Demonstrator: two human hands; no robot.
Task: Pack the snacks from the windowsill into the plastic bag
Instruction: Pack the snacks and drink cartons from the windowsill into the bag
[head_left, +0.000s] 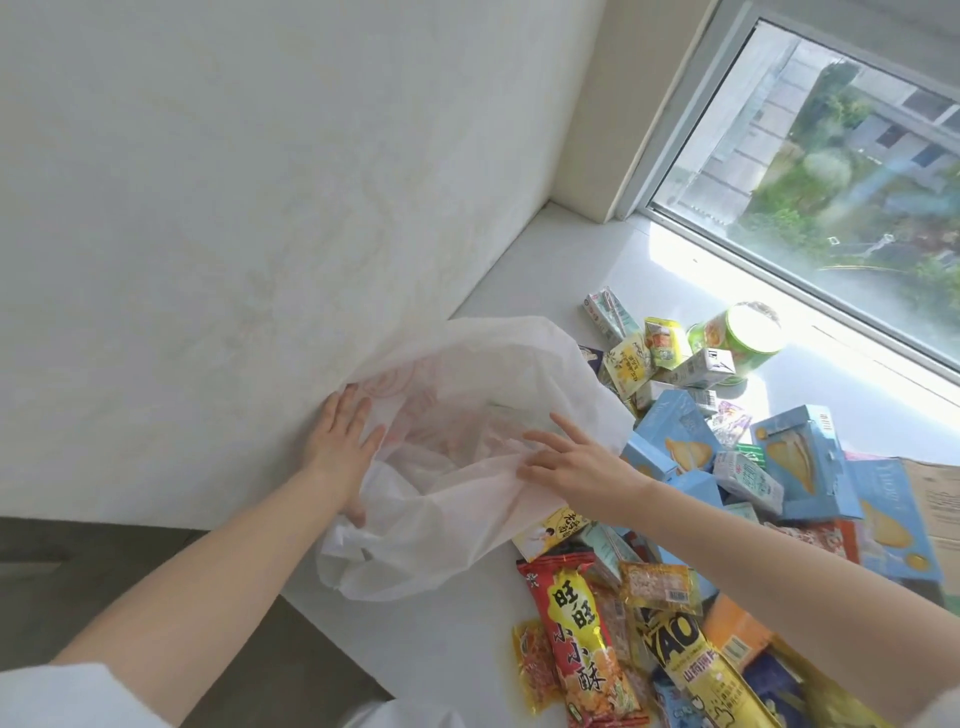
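A white, half-transparent plastic bag (457, 457) lies on the pale windowsill (530, 291), close to the white wall (234, 208) on the left. The bag is crumpled and its mouth is open upward; a faint red print shows through the thin film. No snack can be seen clearly inside it.

The left hand (340, 441) is on the left edge of the bag, next to the wall. Its fingers are spread apart and lie flat on the plastic, and the lower part of the hand is covered by a fold of the bag. The right hand (566, 460) rests on the right side of the bag's opening. Its fingers are stretched out and a little apart, touching the film; it is not closed around anything.

The snacks are in a loose heap on the sill, to the right of the bag and in front of it. Just beside the bag's lower edge is a red packet (571, 639) with yellow characters, and next to it a yellow packet (696, 670) with black letters. Under the right forearm are several light blue boxes (800, 457) with a clear window in the lid. Farther back, near the glass, small drink cartons (631, 366) lie tilted, and a green round tub (737, 338) lies on its side in bright sun. The window (831, 171) is behind the heap.
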